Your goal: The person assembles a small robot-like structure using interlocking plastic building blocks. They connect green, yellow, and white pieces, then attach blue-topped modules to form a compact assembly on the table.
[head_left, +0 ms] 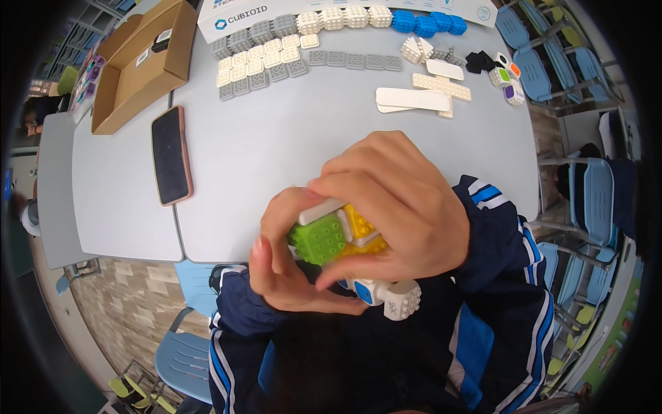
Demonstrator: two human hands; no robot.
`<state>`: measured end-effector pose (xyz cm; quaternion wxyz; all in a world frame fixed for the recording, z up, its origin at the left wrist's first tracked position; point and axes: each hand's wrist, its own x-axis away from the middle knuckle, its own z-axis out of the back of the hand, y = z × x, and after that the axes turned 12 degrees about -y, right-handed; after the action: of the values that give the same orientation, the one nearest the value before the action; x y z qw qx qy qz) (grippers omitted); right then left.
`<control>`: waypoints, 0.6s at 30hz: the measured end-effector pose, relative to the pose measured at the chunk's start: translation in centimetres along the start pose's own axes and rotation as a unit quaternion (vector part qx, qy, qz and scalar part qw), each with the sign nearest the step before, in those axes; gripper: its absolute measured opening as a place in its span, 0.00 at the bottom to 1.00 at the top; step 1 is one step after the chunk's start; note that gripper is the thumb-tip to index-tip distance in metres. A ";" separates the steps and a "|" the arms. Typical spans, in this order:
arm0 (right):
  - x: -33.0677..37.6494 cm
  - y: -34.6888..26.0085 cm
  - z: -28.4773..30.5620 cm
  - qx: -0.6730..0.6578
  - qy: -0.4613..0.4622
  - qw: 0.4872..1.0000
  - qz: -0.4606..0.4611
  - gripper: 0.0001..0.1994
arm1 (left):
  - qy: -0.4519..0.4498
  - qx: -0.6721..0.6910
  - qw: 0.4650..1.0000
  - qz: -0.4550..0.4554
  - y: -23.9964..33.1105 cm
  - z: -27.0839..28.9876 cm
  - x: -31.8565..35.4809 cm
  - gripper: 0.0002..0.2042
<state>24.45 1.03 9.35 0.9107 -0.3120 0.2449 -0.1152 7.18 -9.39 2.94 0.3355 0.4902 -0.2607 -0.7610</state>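
Observation:
Between my two hands, above the table's near edge, is an assembly of studded building blocks. A green block (317, 240) faces up at its left, with yellow blocks (360, 224) beside it and white connector plates (321, 210) along the edges. Below them a white block with a blue face (365, 291) and a white studded block (402, 301) stick out toward my body. My left hand (276, 265) curls round the green side. My right hand (407, 207) wraps over the yellow side, its thumb under the green block. Fingers hide part of the assembly.
Grey, white and blue blocks (334, 18) line the far table, with flat connector tiles (355, 60) nearer. White plates (414, 99) and small coloured-face blocks (514, 93) lie at right. A phone (172, 156) and an open cardboard box (110, 103) are at left.

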 end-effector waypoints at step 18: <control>0.1 -0.9 -1.4 0.116 0.038 0.992 0.002 0.28 | 0.075 -0.048 0.993 -0.077 -1.0 -1.7 -0.8 0.60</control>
<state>23.75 -0.42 8.88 0.9309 -0.1990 0.2652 -0.1533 8.73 -8.23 2.06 0.3176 0.5475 -0.1594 -0.7576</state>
